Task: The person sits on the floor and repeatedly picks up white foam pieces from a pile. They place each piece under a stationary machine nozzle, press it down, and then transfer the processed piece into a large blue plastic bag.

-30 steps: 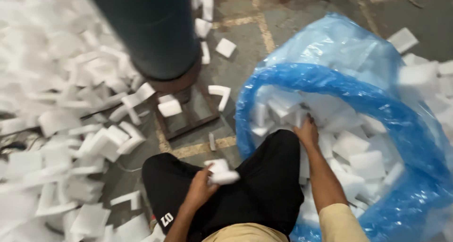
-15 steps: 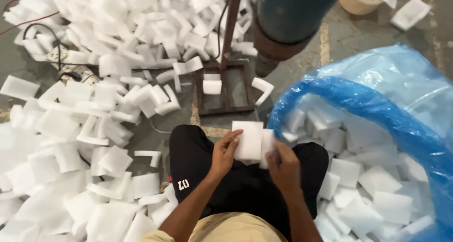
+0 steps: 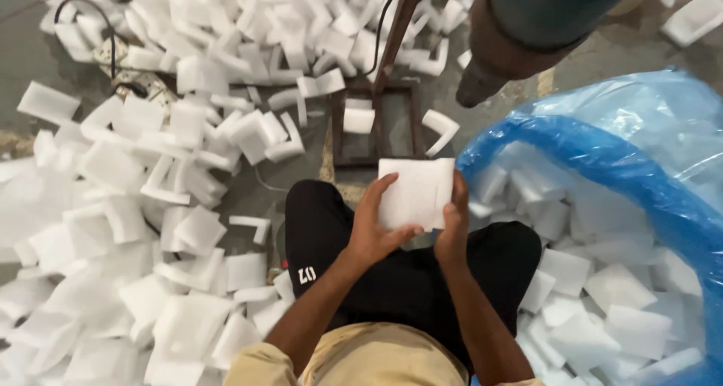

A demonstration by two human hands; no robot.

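Head view looks down on a seated person whose two hands hold one white foam sheet [image 3: 416,192] up in front of the knees. The left hand [image 3: 374,231] grips the sheet's left and lower edge, fingers curled up its face and thumb tucked under it. The right hand [image 3: 454,228] pinches the right edge, fingertips laid on top. Both hands are closed on the sheet, one at each side, so neither is nearer to it than the other. The sheet is roughly square, slightly wider than tall, and its face tilts toward the camera.

Just to the right of the sheet gapes the blue plastic bag [image 3: 602,149], its rolled rim arching close by the right hand. Inside the bag lie many white foam pieces [image 3: 602,295], loosely piled. To the left of the sheet, a scattered heap of foam offcuts [image 3: 173,175] covers the concrete floor [image 3: 301,198]. Beyond the sheet stands a dark metal frame [image 3: 374,126] with a small foam block resting in it, and a dark cylindrical machine part [image 3: 527,24] hangs above the bag's rim.
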